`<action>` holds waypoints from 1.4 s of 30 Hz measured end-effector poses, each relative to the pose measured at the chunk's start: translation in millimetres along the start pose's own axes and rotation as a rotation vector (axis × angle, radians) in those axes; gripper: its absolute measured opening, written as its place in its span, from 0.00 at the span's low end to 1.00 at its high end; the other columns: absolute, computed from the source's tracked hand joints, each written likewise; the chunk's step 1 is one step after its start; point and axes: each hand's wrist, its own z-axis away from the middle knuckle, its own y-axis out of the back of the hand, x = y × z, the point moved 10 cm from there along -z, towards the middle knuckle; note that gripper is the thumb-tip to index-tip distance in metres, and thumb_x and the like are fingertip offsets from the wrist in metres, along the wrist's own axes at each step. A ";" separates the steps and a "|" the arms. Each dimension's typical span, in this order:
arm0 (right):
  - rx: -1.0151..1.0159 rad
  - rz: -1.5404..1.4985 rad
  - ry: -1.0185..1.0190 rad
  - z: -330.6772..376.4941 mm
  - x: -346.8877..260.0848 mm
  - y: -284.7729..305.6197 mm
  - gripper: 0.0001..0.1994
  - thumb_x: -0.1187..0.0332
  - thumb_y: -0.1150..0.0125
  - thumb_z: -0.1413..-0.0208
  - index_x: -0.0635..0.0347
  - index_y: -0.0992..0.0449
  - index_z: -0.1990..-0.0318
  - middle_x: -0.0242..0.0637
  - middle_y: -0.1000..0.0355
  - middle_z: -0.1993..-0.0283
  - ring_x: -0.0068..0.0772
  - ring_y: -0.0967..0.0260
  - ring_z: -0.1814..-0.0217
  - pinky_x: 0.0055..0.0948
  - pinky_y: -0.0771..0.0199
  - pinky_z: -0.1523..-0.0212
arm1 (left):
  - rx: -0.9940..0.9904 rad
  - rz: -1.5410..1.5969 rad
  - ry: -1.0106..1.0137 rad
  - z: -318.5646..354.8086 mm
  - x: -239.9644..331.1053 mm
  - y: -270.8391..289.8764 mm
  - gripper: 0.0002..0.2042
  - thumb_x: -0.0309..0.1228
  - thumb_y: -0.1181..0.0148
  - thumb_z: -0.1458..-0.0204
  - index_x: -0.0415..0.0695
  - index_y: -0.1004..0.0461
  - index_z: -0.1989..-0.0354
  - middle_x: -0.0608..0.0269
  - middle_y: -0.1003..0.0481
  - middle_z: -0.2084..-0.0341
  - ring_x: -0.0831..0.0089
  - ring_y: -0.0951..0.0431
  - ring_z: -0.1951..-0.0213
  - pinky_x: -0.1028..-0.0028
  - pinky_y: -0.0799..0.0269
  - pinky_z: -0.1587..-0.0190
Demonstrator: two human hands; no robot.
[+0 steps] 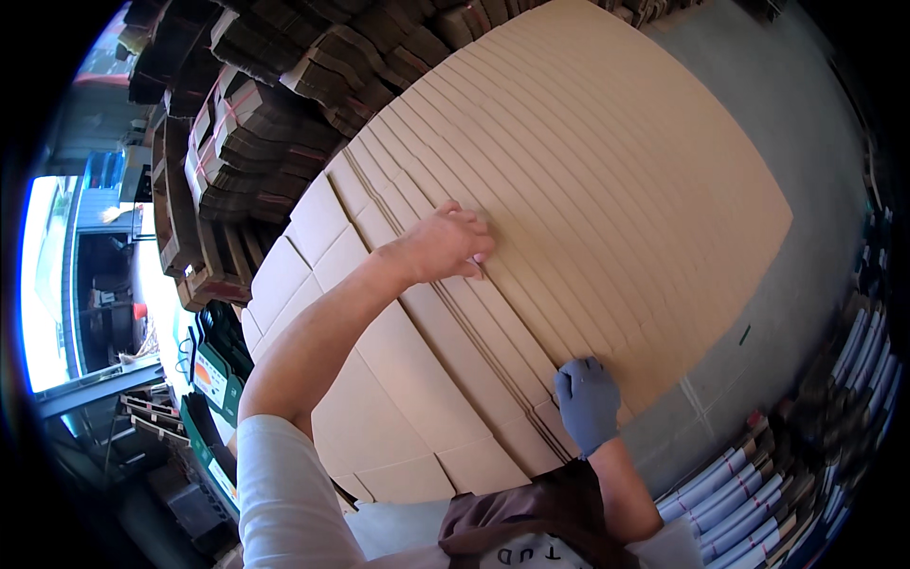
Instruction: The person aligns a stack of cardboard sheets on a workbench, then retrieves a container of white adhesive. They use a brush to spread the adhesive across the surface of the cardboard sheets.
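A broad fanned row of overlapping flat cardboard sheets (607,190) spreads in front of me, each edge showing as a ridge. My left hand (445,242) is bare and lies over the middle of the row, its fingers curled and closed at a sheet's edge. At the row's near right edge, my right hand (588,403) wears a grey glove and is closed around the edge of a sheet; part of its grip is hidden. Closer to me lie scored cardboard panels with slots and flaps (379,398), beneath my left forearm.
Tied stacks of folded cardboard (261,142) rise at the far left beside wooden pallets (204,247). White bundles (739,503) with red ties lie at the lower right. Grey floor (787,123) runs along the right. Green printed packages (213,379) stand at the left.
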 end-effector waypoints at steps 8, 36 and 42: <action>-0.020 -0.033 -0.033 -0.5 2.0 -0.9 0.06 0.66 0.45 0.41 0.57 0.29 0.69 0.44 0.30 0.67 0.50 0.31 0.65 0.48 0.31 0.64 | 0.036 0.052 -0.038 -0.6 -3.9 0.4 0.12 0.41 0.30 0.54 0.50 0.26 0.72 0.72 0.30 0.71 0.70 0.30 0.57 0.62 0.42 0.40; 0.000 -0.033 -0.108 30.6 -2.3 12.8 0.06 0.62 0.41 0.41 0.52 0.26 0.63 0.39 0.25 0.68 0.47 0.26 0.68 0.43 0.27 0.66 | 0.288 -0.040 -0.015 21.1 14.6 -4.6 0.10 0.30 0.32 0.54 0.47 0.29 0.69 0.67 0.29 0.69 0.62 0.28 0.61 0.63 0.33 0.53; -0.129 0.091 -0.163 53.7 -2.9 4.2 0.07 0.61 0.39 0.43 0.52 0.26 0.62 0.40 0.25 0.67 0.47 0.26 0.66 0.44 0.26 0.65 | 0.225 0.086 0.025 32.4 20.8 -1.5 0.15 0.30 0.28 0.59 0.46 0.27 0.64 0.63 0.29 0.63 0.59 0.28 0.54 0.63 0.32 0.49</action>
